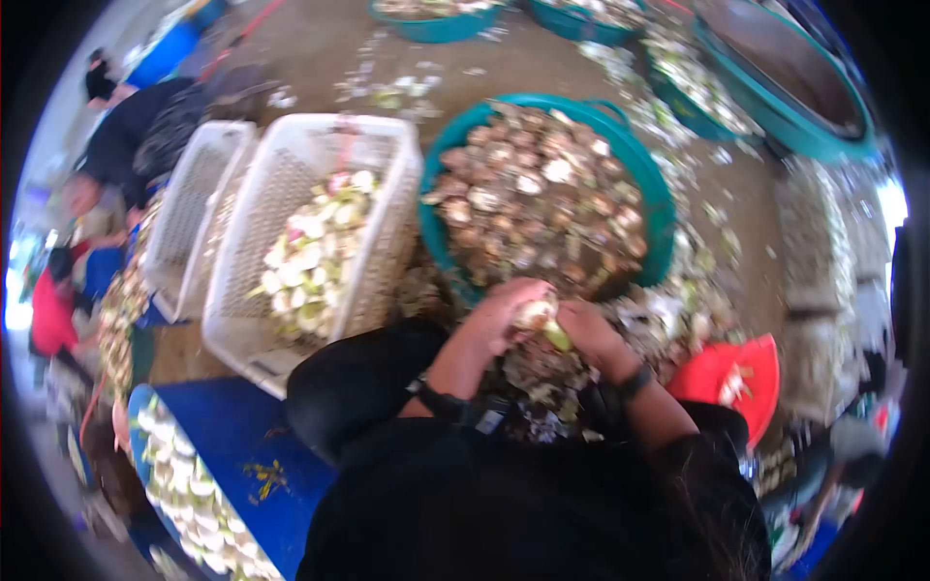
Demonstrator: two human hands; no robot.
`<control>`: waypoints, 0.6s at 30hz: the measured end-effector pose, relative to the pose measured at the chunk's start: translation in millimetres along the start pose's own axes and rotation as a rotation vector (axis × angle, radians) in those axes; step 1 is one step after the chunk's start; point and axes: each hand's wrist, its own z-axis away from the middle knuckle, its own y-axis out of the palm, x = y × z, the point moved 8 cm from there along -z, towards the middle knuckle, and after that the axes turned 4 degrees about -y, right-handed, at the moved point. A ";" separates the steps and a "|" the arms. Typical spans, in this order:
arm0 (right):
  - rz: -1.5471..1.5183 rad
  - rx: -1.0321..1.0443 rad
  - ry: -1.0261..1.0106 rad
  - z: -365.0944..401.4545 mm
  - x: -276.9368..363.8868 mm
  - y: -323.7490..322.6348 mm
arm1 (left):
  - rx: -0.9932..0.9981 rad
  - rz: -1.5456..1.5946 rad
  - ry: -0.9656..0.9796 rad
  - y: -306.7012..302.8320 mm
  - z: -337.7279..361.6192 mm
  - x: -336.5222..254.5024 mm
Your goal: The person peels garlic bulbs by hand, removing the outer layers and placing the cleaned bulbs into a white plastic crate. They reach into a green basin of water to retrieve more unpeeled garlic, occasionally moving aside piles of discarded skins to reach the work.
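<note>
In the head view, my left hand [506,318] is closed round a pale onion-like bulb [536,313]. My right hand [589,334] meets it from the other side, fingers curled by the bulb's yellow-green end; blur hides what they grip. Just beyond my hands stands a round teal tub [662,208] heaped with brown, unpeeled bulbs [538,184]. A white perforated crate [242,261] to my left holds peeled white bulbs [315,257] with greenish tips. Loose peelings [547,373] lie below my hands, between my legs.
A second white crate [189,218] stands at the far left. At right sits a red basin [712,373]. A blue board [242,426] lies at lower left beside more white bulbs [189,484]. Skins litter the floor [320,73]. Another person [145,136] sits at upper left.
</note>
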 end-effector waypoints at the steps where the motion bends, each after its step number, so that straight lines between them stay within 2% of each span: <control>1: -0.483 0.055 0.184 3.7 -16.4 12.1 | -0.007 -0.101 0.091 5.3 -0.6 -5.6; 2: -0.534 0.087 0.138 9.6 -11.2 9.4 | 0.086 -0.087 0.135 13.0 4.5 -14.1; 3: -0.581 0.131 0.084 12.6 -3.8 8.1 | 0.088 -0.093 0.225 16.0 8.9 -24.0; 4: -0.433 0.134 0.000 16.5 13.3 3.6 | 0.148 -0.145 0.174 13.4 11.3 -24.6; 5: -0.278 0.150 -0.081 21.2 34.5 1.8 | 0.101 -0.061 0.157 17.6 15.1 -32.1; 6: 0.166 0.179 -0.145 23.5 45.3 3.7 | 0.064 -0.045 0.099 17.1 14.7 -29.0; 7: 0.155 0.158 -0.138 28.0 49.5 6.3 | 0.020 -0.035 0.041 13.8 15.0 -24.8; 9: 0.897 -0.015 -0.503 44.0 82.5 15.9 | 0.024 -0.099 -0.019 0.0 7.9 -13.2; 11: 0.919 -0.048 -0.451 43.7 79.8 15.5 | 0.023 -0.160 -0.065 -6.5 3.2 -4.7; 13: 1.194 0.061 -0.590 38.6 64.8 26.2 | 0.016 -0.156 -0.042 -5.4 2.6 -2.6; 14: 0.865 0.062 -0.411 33.3 53.5 16.0 | 0.021 -0.162 -0.049 -3.3 3.4 -1.5; 15: 0.528 0.011 -0.257 30.4 42.6 5.3 | 0.112 -0.251 0.048 7.6 5.5 -9.2; 16: -0.067 0.049 -0.035 32.1 23.3 7.2 | 0.206 -0.340 0.144 19.3 9.4 -16.6; 17: -0.662 0.087 0.185 39.3 14.7 17.6 | 0.214 -0.347 0.138 23.1 12.9 -18.8; 18: -0.655 0.077 0.171 46.5 26.9 15.1 | 0.204 -0.353 0.095 24.8 17.4 -19.1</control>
